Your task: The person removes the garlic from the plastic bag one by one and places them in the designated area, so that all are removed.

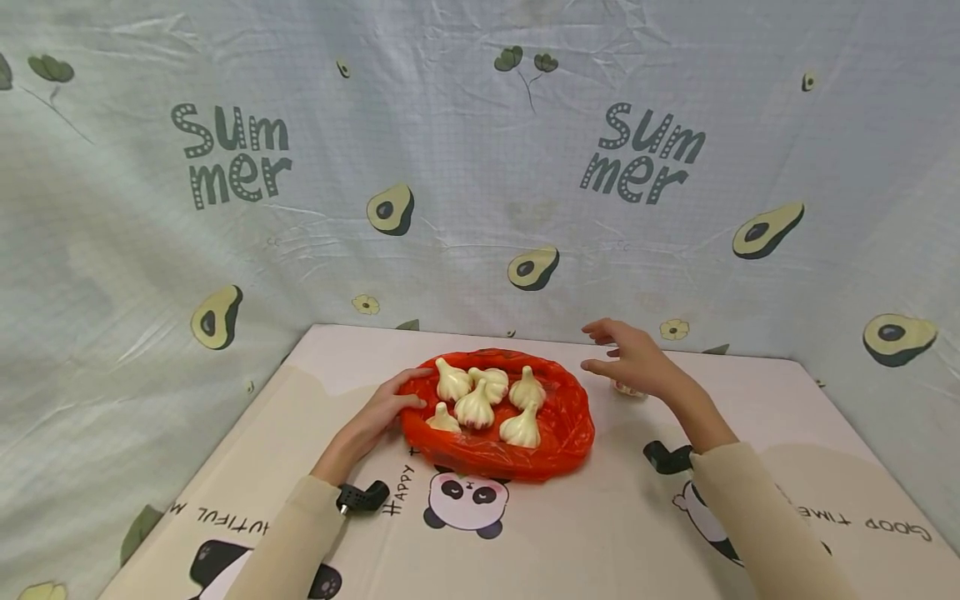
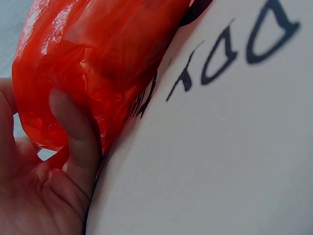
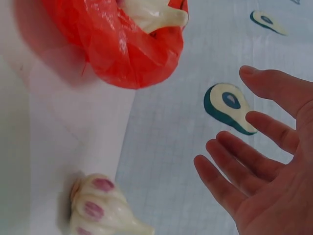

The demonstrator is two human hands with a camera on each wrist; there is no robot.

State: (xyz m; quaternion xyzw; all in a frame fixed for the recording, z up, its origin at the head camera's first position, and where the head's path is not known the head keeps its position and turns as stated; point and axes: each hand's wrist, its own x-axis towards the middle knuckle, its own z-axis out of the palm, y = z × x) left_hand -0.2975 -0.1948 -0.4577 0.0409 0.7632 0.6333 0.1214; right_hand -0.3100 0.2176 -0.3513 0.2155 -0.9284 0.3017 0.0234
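Note:
A red plastic bag [image 1: 495, 462], its rim rolled down, stands on the table with several white garlic bulbs [image 1: 474, 407] inside. My left hand [image 1: 382, 412] grips the bag's left edge. In the left wrist view a digit [image 2: 76, 132] presses the outside of the red plastic, while part of the hand is hidden behind it. To the right of the bag my right hand [image 1: 633, 360] hovers with its fingers spread, holding nothing. Below that hand, one more garlic bulb [image 1: 628, 389] lies on the table, partly covered in the head view; purple patches mark this bulb [image 3: 105, 205] in the right wrist view.
A pale cloth printed with avocados and lettering [image 1: 480, 167] hangs behind and at both sides of the table. The tabletop [image 1: 555, 542] bears panda prints and words. Black camera mounts [image 1: 363, 497] sit at both wrists.

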